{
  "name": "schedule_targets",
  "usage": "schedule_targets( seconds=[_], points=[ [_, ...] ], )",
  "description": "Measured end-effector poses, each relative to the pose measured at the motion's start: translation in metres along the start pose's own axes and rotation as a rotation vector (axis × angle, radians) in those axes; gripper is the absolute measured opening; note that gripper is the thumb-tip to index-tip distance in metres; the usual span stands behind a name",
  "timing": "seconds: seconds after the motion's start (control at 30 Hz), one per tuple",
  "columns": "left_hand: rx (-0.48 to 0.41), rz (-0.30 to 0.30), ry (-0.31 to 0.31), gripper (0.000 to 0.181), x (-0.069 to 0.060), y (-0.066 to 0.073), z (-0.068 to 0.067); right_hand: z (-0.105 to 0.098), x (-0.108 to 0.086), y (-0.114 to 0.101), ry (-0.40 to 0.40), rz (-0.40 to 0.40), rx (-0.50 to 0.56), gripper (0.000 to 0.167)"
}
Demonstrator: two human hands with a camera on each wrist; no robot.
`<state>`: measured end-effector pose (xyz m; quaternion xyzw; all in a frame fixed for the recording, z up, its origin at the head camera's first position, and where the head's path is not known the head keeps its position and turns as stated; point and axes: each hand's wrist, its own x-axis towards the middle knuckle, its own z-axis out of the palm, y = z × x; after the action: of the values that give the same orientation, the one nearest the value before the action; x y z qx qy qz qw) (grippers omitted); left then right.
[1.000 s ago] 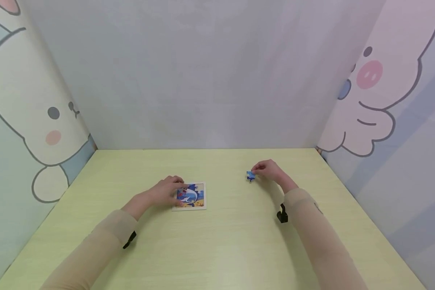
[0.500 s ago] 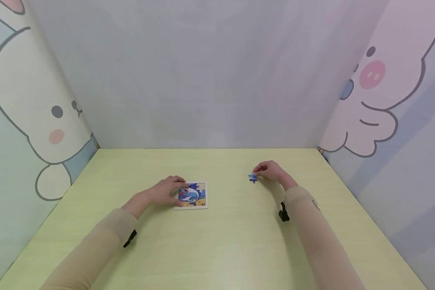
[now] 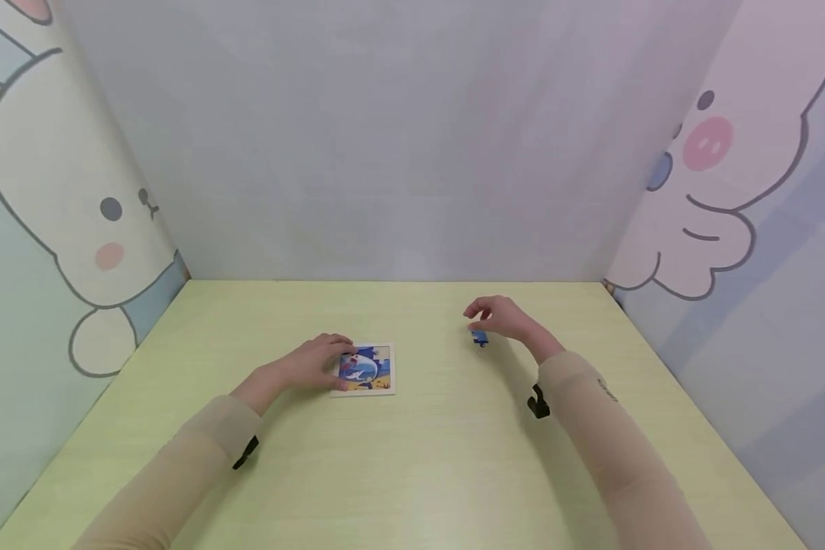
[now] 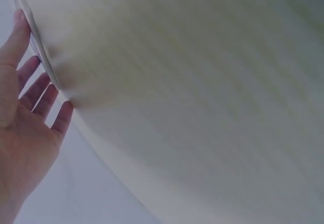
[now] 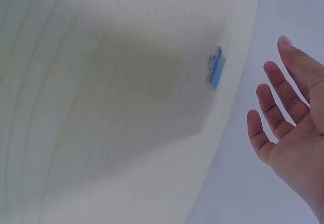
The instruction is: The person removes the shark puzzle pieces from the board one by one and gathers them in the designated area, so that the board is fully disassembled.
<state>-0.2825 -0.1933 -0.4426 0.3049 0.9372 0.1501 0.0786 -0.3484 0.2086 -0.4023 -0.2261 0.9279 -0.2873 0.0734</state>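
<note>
In the head view, a square jigsaw puzzle (image 3: 364, 370) with a white frame and a blue sea-animal picture lies left of centre on the table. My left hand (image 3: 311, 363) rests at its left side, thumb by the near edge and fingers by the far edge; the left wrist view shows these fingers (image 4: 44, 95) fairly straight. Farther right, a small blue puzzle piece (image 3: 480, 338) lies flat on the table. Over it hovers my right hand (image 3: 505, 318), loosely spread. The right wrist view shows that hand (image 5: 298, 127) apart from the piece (image 5: 216, 69), holding nothing.
The pale yellow-green table (image 3: 412, 466) meets a grey backdrop (image 3: 399, 153) at its far edge. Side panels with cartoon animals (image 3: 103, 229) stand at left and right. A black strap piece (image 3: 538, 402) hangs from the right sleeve.
My right hand has let go of the puzzle piece and lifted slightly, its fingers spreading. The piece now lies on the table. My left hand stays at the puzzle.
</note>
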Motion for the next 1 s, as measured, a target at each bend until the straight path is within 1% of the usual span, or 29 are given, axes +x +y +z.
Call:
schedule_targets(
  seconds=[0.07,0.2,0.43,0.53,0.6,0.8,0.87,1.0],
  points=[
    [0.004,0.001,0.001,0.074,0.001,0.0,0.0,0.0,0.0,-0.01,-0.012,-0.036,-0.008,0.032],
    [0.004,0.003,0.004,0.073,0.0,0.002,-0.001,0.002,0.002,-0.029,-0.019,-0.083,-0.013,0.033],
    [-0.001,0.006,0.001,0.072,-0.001,0.004,-0.002,0.012,0.007,-0.059,-0.025,-0.126,-0.044,0.035],
    [0.0,0.011,0.004,0.072,-0.001,0.003,-0.002,0.019,0.007,-0.073,-0.034,-0.146,-0.078,0.037],
    [0.003,0.013,0.005,0.072,-0.001,0.003,-0.002,0.025,0.008,-0.081,-0.042,-0.148,-0.09,0.039],
    [0.009,0.01,0.003,0.073,-0.002,0.004,-0.002,0.043,0.014,-0.1,-0.057,-0.144,-0.184,0.042],
    [0.009,0.013,0.004,0.073,-0.002,0.004,-0.002,0.049,0.017,-0.106,-0.066,-0.14,-0.199,0.042],
    [0.012,-0.007,-0.008,0.073,-0.002,0.004,-0.002,0.061,0.022,-0.114,-0.097,-0.127,-0.216,0.043]
  ],
)
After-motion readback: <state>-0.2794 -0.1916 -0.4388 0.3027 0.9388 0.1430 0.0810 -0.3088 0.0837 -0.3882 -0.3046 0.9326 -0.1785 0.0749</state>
